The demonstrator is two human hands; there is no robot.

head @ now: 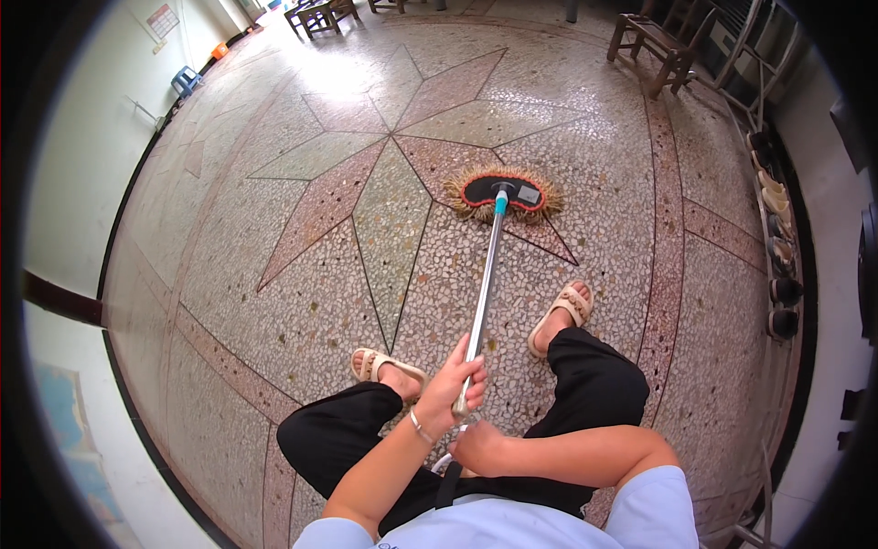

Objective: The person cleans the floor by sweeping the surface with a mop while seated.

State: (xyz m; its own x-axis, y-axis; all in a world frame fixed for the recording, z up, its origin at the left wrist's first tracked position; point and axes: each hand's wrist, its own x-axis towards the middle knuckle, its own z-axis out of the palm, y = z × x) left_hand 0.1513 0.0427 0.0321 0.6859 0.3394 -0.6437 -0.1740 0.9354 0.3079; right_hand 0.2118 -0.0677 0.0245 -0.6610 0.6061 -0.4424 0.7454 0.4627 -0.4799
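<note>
A dust mop [504,191] lies flat on the terrazzo floor, with a beige string fringe around a black, red-edged head. Its metal pole [485,295] slants up toward me from a teal joint. My left hand [453,388] grips the pole near its lower end, a bracelet on the wrist. Just below, my right hand [478,447] is closed at the end of the handle, its fingers mostly hidden. A white curved piece [442,463] shows beside it. My feet, in beige sandals [575,305], stand apart on either side of the pole.
A large star pattern [391,137] is inlaid in the floor. Along the right wall runs a rack with several shoes [775,199]. A wooden chair [651,48] stands at back right, wooden stools [319,15] at the back. A blue stool [186,81] sits by the left wall.
</note>
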